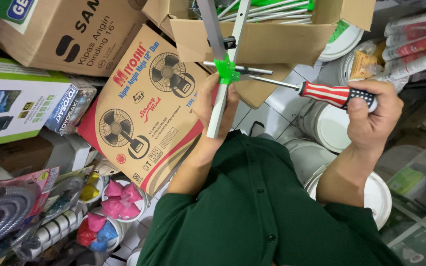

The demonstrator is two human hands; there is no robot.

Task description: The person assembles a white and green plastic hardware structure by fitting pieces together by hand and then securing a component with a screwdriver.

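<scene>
One white square tube (pixel 219 111) is gripped by the left hand (pixel 213 101), fingers wrapped closed around it, just left of frame centre; the tube runs from 6 o'clock up toward 12 o'clock. One green plastic joint (pixel 227 70) sits on the tube directly above that hand, with one grey rod (pixel 212 27) crossing it and one short metal pin (pixel 245 68) sticking out toward 3 o'clock. One screwdriver (pixel 321 92) with a red-and-white striped handle and a dark star-patterned end is held by the right hand (pixel 371 116) at 3 o'clock, fingers curled shut on the handle's end; its shaft points toward 9 o'clock, the tip just beside the green joint, contact cannot be told. One open cardboard box (pixel 257 42) holding more white rods lies at 12 o'clock behind the joint. Two printed fan cartons are seen: one with two fan drawings (pixel 144 113) at 9 o'clock of the left hand, one larger (pixel 70 34) at 10 o'clock. Several white pails (pixel 334 128) are stacked at 4 o'clock under the right forearm. A green shirt (pixel 257 207) fills 6 o'clock. Coiled metal hoses (pixel 6 212) lie at 8 o'clock, pink pieces (pixel 119 197) beside them.
</scene>
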